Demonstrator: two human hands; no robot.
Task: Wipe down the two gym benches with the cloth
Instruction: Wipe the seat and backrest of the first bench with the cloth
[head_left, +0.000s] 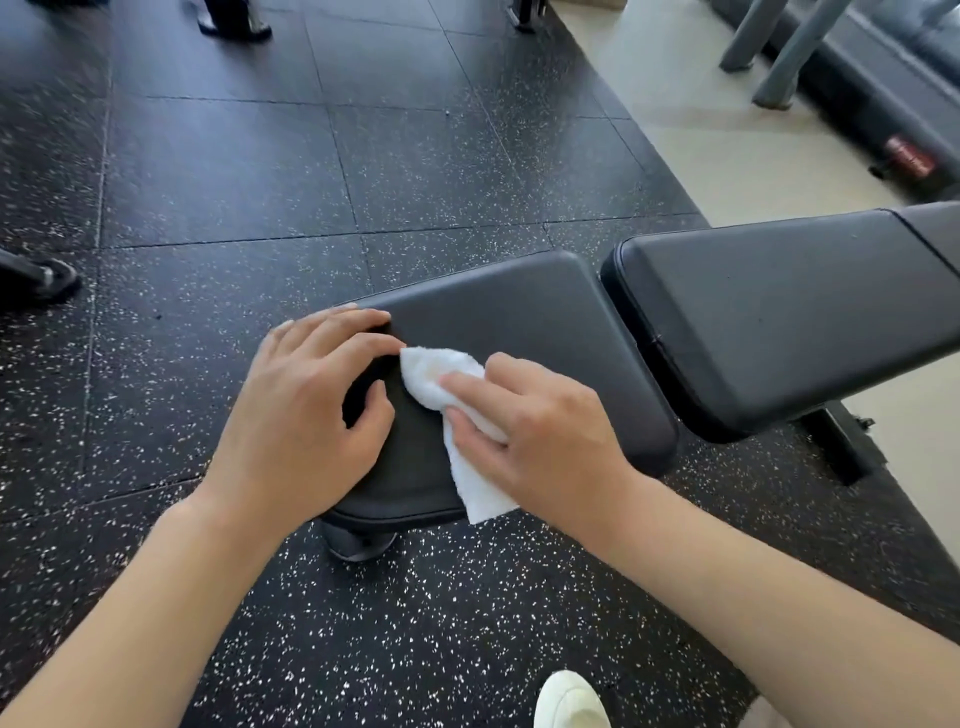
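Note:
A black padded gym bench stands in front of me, its seat pad (530, 322) near me and its longer back pad (789, 312) running off to the right. A white cloth (441, 384) lies on the near left part of the seat pad, one end hanging over the front edge. My right hand (540, 431) holds the cloth and presses it onto the pad. My left hand (306, 410) rests on the seat pad's left corner, fingers spread over the edge and thumb on top. No second bench is plainly in view.
Black speckled rubber floor tiles (260, 171) surround the bench. A pale floor strip (727, 130) runs at the upper right, with grey machine legs (779, 62) on it. A bench foot (841, 447) sticks out at the right. My white shoe (569, 701) shows at the bottom.

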